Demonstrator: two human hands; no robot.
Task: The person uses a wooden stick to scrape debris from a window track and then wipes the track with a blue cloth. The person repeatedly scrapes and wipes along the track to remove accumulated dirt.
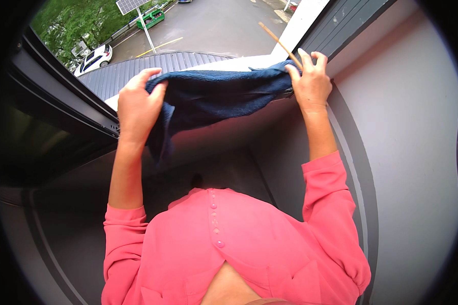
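A dark blue towelling cloth (pixel 217 95) is stretched between my two hands, in front of an open window. My left hand (pixel 137 103) pinches its left end between thumb and fingers, and a loose corner dangles below. At the other end, my right hand (pixel 310 85) grips the cloth's upper right corner. A thin wooden stick (pixel 276 40) slants up and outward from beside the right thumb. Whether that hand also holds the stick, I cannot tell. The cloth hides part of the white window sill (pixel 202 65) behind it.
A dark window sash (pixel 66 84) stands at the left, with a dark frame (pixel 339 28) at upper right. A grey wall (pixel 408 137) curves close along the right. Outside lie a ribbed metal roof (pixel 137 74), a road (pixel 217 30), a white car (pixel 95 59) and a solar-panel pole (pixel 147 30).
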